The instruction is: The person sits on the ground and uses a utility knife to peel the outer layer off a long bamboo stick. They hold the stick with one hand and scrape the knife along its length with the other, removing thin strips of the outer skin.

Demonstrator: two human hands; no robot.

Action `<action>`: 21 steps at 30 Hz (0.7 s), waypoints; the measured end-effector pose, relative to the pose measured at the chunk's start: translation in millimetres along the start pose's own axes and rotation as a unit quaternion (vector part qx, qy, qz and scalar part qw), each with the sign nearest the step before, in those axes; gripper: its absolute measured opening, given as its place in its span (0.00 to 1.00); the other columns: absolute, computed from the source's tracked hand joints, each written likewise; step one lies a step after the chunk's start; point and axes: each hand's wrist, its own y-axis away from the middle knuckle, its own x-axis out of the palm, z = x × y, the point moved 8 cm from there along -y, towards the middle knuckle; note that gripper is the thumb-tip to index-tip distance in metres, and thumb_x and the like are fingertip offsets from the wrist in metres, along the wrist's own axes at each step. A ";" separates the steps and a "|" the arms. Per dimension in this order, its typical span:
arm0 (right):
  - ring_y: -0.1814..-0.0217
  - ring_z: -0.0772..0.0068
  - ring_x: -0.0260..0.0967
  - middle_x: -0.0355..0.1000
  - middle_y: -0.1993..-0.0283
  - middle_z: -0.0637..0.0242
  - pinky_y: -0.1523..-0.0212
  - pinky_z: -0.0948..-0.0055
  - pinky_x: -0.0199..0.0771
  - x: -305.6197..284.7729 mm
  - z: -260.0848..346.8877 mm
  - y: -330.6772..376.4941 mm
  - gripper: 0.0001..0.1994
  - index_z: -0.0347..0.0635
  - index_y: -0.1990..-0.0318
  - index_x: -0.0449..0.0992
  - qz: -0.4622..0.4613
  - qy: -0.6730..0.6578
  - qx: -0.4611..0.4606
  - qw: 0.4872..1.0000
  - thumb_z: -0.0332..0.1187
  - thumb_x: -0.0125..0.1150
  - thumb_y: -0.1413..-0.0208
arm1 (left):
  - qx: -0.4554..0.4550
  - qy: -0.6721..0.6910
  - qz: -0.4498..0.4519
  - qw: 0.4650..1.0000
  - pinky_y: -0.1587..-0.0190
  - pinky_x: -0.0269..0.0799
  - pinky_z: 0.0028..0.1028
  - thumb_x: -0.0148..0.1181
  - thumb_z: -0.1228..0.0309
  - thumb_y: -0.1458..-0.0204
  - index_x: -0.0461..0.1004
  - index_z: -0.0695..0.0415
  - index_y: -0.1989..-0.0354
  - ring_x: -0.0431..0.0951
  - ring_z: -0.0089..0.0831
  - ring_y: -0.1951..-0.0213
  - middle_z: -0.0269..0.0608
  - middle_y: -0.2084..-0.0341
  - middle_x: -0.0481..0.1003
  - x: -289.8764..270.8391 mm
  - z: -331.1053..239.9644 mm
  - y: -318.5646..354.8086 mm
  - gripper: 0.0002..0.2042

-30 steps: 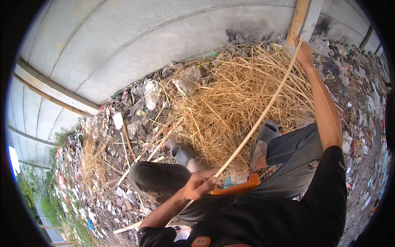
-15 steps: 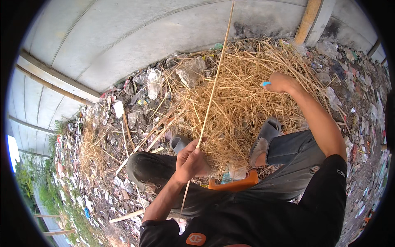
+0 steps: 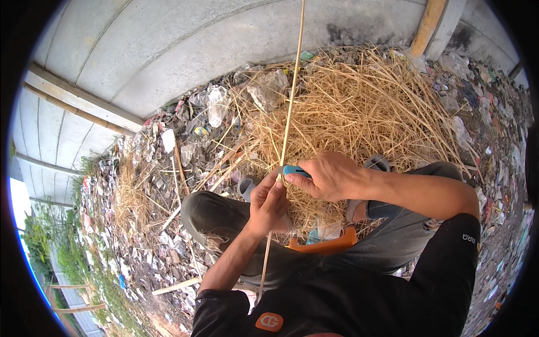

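Note:
A long, thin pale stick, probably a split bamboo strip (image 3: 291,101), rises between my knees and runs on down toward my shirt. My left hand (image 3: 268,206) is closed round it, thumb on top. Closed on the blue handle of a utility knife (image 3: 295,171), my right hand (image 3: 334,176) sits just right of the left one. The knife's front end meets the strip right above my left thumb; how far the blade bites cannot be seen. A heap of dry shavings (image 3: 359,106) lies beyond both hands.
I sit low, with an orange plastic seat (image 3: 328,240) between my legs. A grey panel wall (image 3: 224,33) with a wooden post (image 3: 428,28) closes off the far side. Litter and loose sticks (image 3: 177,289) cover the ground to the left.
My right hand has come in from over the shavings to the strip, bringing the knife against it beside my left thumb. The left hand still grips the strip, slightly farther right.

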 end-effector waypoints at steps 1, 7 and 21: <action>0.78 0.47 0.75 0.71 0.83 0.49 0.76 0.52 0.73 3.0 0.9 1.2 0.29 0.34 0.72 0.76 -0.016 -0.004 -0.010 1.000 0.54 0.47 0.33 | 0.003 -0.010 0.001 1.000 0.86 0.45 0.17 0.47 0.66 0.31 0.66 0.58 0.37 0.50 0.11 0.89 0.20 0.86 0.56 1.2 1.4 -1.7 0.17; 0.79 0.46 0.75 0.71 0.84 0.49 0.77 0.51 0.72 2.9 -6.5 2.7 0.28 0.35 0.72 0.76 -0.035 0.032 -0.020 0.999 0.54 0.49 0.34 | 0.008 -0.002 -0.002 1.000 0.84 0.46 0.17 0.47 0.67 0.31 0.67 0.60 0.40 0.50 0.11 0.87 0.20 0.84 0.57 10.7 0.1 0.0 0.15; 0.87 0.70 0.54 0.58 0.87 0.70 0.84 0.61 0.58 -162.4 -225.3 3.6 0.34 0.41 0.75 0.71 -0.256 0.156 0.221 0.928 0.60 0.35 0.30 | -0.086 -0.071 0.120 0.987 0.81 0.50 0.17 0.47 0.68 0.31 0.56 0.60 0.28 0.51 0.12 0.84 0.21 0.83 0.54 12.4 23.5 29.0 0.24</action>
